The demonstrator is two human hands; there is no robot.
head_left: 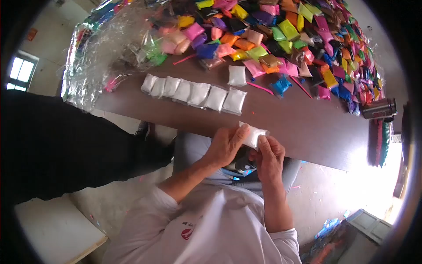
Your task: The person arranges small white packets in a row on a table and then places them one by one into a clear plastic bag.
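Both of my hands grip one small white packet [252,136] in front of the table's near edge. My left hand [224,146] pinches its left end, thumb on top. On the right end, my right hand [269,155] presses its thumb, with the fingers curled underneath. Beyond them on the brown table [184,115], several similar white packets lie in a slightly overlapping row [191,92]. One more white packet [237,75] lies apart, behind the row's right end.
A large heap of colourful packets [246,42] covers the back of the table. Clear plastic wrap [94,57] spreads over the left side. A dark cylindrical container [379,108] lies at the right edge. A person in black clothing [79,149] is close on my left.
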